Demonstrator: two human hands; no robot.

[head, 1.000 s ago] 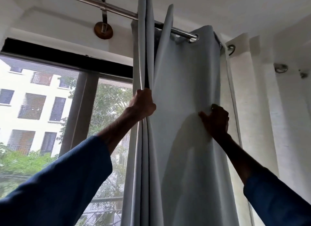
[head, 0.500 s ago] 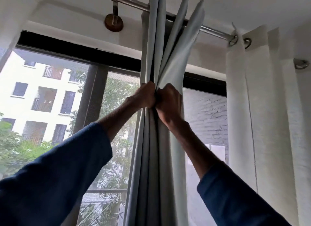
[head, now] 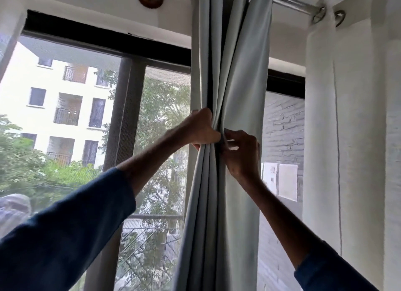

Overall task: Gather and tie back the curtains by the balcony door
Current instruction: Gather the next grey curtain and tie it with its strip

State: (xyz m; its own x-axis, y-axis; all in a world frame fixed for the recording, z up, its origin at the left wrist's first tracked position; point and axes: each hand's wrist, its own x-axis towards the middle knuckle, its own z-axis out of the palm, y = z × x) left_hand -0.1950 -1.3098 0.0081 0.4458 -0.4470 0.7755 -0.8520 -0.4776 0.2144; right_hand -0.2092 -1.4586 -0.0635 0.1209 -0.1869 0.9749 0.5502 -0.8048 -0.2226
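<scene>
A pale grey curtain (head: 238, 78) hangs from a steel rod (head: 293, 3), bunched into narrow vertical folds in the middle of the view. My left hand (head: 200, 128) grips the bunched folds from the left side at head height. My right hand (head: 240, 154) sits against the folds just to the right, its fingers curled and pinching the front fold close to my left hand. Both arms, in dark blue sleeves, reach up from below. The fingers behind the cloth are hidden.
A white sheer curtain (head: 347, 128) hangs at the right on the same rod. Behind is the dark-framed balcony door (head: 125, 117) with a mesh screen, a railing (head: 152, 219), trees and a building outside. A grey brick wall (head: 282, 126) shows between the curtains.
The grey curtain went from spread wide to gathered in a tight bunch. My right hand swept left with the cloth and now pinches the folds beside my left hand.
</scene>
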